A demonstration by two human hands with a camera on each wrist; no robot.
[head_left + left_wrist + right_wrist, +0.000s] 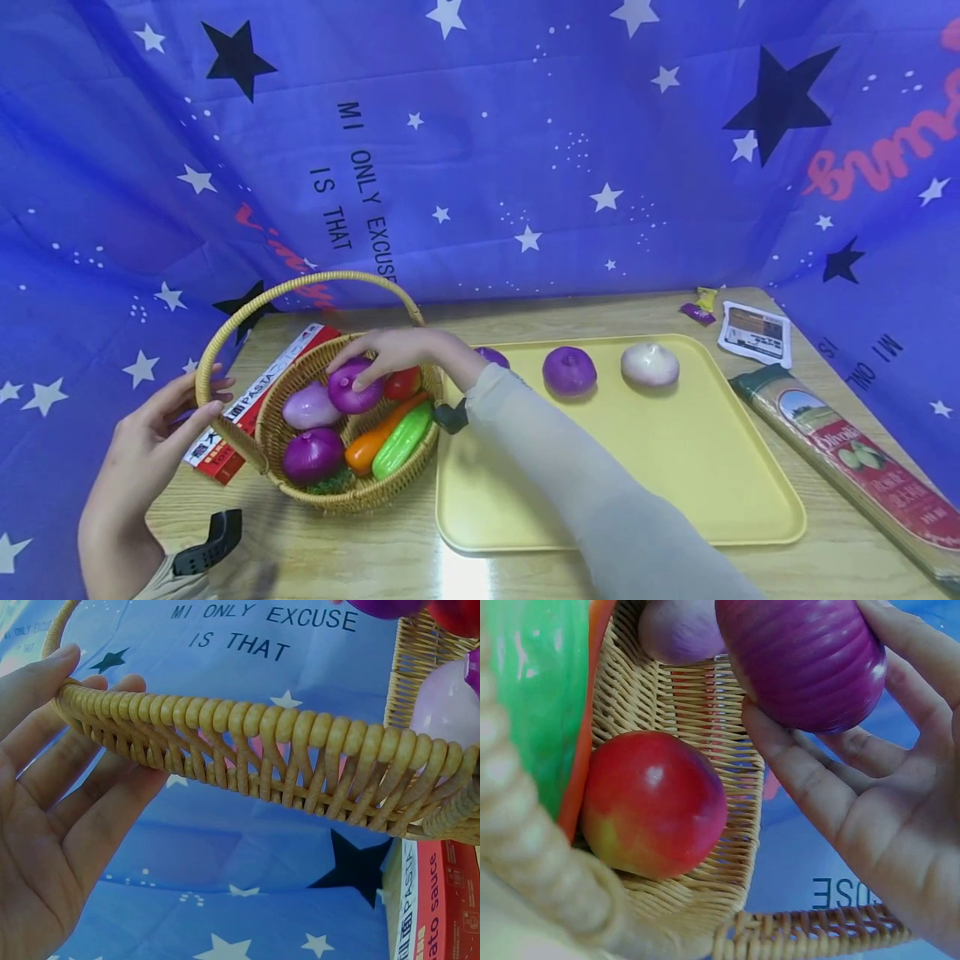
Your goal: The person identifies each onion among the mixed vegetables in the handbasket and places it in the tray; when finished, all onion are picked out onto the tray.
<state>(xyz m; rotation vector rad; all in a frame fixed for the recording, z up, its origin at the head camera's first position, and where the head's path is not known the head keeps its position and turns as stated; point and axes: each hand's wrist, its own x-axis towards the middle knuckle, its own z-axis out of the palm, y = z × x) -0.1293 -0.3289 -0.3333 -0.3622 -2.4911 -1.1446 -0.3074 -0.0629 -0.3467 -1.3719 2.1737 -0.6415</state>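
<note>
My right hand (405,348) grips a purple onion (356,386) over the wicker basket (352,502); the right wrist view shows fingers and thumb around the onion (806,664). With thumb and fingers, my left hand (133,454) holds the basket's arched handle (247,724) on its left side. Inside the basket lie a pale purple onion (311,406), a dark purple onion (312,456), an orange carrot-like vegetable (369,445), a green cucumber-like vegetable (405,440) and a red apple-like fruit (656,804).
The yellow tray (630,500) carries a purple onion (570,372), a white onion (650,365) and another purple onion (492,357) partly behind my right arm. A red pasta box (217,462) lies left of the basket. Right of the tray are a pasta bag (855,458) and small packets (756,332).
</note>
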